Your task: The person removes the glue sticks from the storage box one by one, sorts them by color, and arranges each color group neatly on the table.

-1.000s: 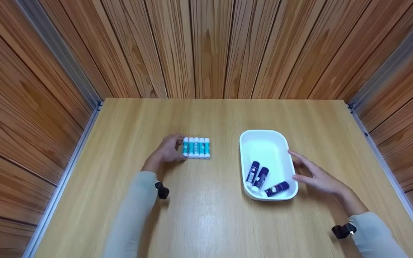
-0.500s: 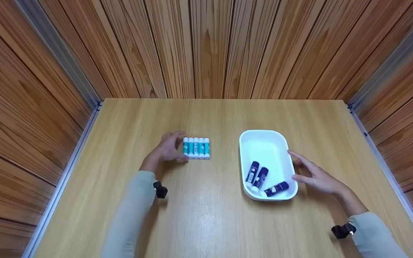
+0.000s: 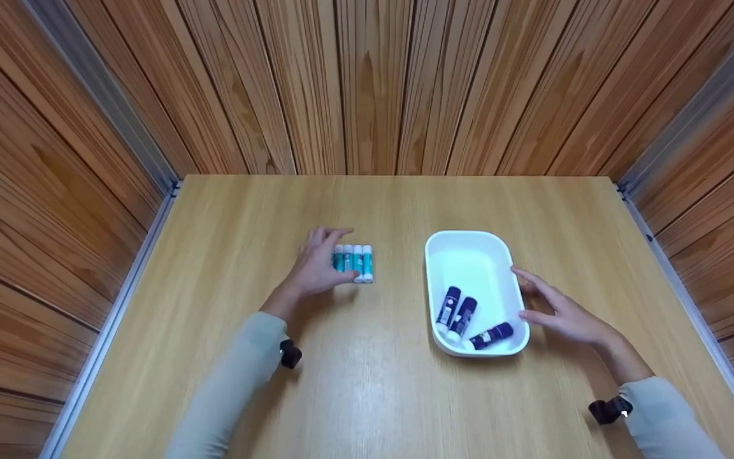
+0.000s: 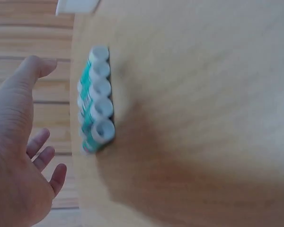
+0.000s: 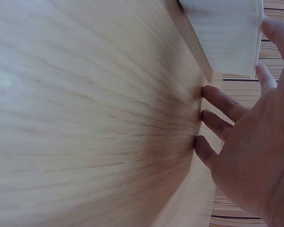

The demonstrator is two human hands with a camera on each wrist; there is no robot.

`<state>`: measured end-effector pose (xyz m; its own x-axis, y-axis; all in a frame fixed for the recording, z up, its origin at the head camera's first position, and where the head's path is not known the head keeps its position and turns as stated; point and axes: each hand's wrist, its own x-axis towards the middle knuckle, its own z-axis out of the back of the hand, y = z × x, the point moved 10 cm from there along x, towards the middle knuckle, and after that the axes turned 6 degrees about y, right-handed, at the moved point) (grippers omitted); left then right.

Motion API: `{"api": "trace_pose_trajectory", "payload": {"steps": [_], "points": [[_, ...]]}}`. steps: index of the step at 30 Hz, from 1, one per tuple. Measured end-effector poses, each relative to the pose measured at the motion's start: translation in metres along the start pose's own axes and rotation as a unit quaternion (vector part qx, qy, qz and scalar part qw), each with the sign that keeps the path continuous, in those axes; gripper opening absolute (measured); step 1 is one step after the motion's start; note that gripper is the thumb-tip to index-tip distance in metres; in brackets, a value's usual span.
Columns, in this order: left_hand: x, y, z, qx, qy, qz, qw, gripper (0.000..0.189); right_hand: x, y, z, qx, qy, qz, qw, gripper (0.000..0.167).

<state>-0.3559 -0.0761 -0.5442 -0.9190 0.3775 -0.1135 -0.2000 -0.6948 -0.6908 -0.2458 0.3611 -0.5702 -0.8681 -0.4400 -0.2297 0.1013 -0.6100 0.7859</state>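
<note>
White box (image 3: 469, 261) as landmark: five teal glue sticks (image 3: 358, 260) lie side by side left of it on the table (image 3: 367, 395), touching in a row, likely so they stay squared up and don't roll. Three dark glue sticks (image 3: 448, 308) lie loose inside the box, at the end nearest you, probably just dropped in any old way. Your left hand (image 3: 318, 271), also left of the box, hovers over the row's far-from-box end, thumb and forefinger spread wide, pinching nothing; can't tell about contact. Your right hand (image 3: 564, 315) sits right of the box, forefinger and thumb spread against its outer wall, likely to steady it; the other three fingertips seem to rest on the table, wrist angled inward.
</note>
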Motion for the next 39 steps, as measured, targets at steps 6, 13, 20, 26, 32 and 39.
{"api": "trace_pose_trajectory", "payload": {"steps": [6,13,20,26,32,39], "points": [[0.002,-0.024,-0.011,0.009,0.002,-0.028,0.9996,0.091,0.000,0.002,0.000,-0.005,0.000,0.001,1.0000,0.085],[0.003,-0.049,-0.022,0.017,0.007,-0.061,0.9979,0.088,0.000,0.001,0.000,-0.010,-0.006,0.001,0.9999,0.083],[0.004,-0.071,-0.035,0.029,0.023,-0.080,0.9961,0.088,-0.002,0.003,-0.001,-0.012,-0.006,0.007,0.9999,0.083],[0.006,-0.091,-0.049,0.041,0.042,-0.080,0.9951,0.089,-0.003,0.002,-0.001,-0.010,-0.007,0.009,0.9999,0.084],[0.006,-0.115,-0.064,0.061,0.060,-0.097,0.9916,0.088,-0.002,0.004,-0.001,-0.017,-0.010,0.019,0.9996,0.083],[0.003,-0.150,-0.079,0.080,0.097,-0.144,0.9816,0.085,0.000,0.006,0.002,-0.016,-0.012,0.018,0.9996,0.083]]}}
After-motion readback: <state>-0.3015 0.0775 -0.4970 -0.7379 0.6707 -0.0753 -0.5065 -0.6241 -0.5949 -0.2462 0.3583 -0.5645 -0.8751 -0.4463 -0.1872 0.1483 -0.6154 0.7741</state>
